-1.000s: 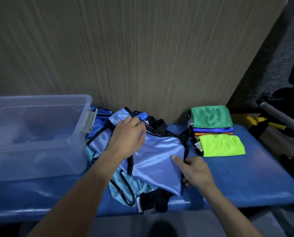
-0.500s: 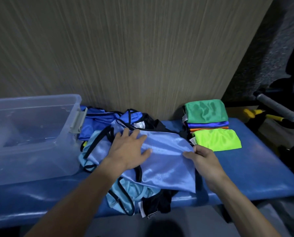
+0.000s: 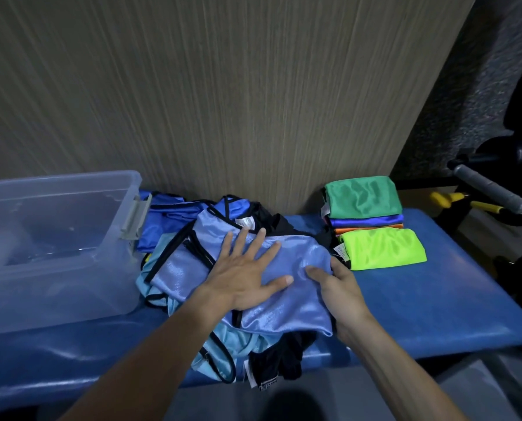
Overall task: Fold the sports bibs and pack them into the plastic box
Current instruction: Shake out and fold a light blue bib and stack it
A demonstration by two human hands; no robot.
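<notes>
Flanking hands [image 3: 247,278]: box [image 3: 71,189], folded stack [image 3: 372,226]

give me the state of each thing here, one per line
plastic box: open, no bibs inside
light blue bib: part folded, atop loose pile
left hand: flat, pressing bib
right hand: pinching bib edge
folded stack: green on top
lime bib: folded

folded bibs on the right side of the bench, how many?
4 visible: green on top of the rear stack, blue beneath it, orange edge under that, neon yellow in front. More may be hidden.
</notes>
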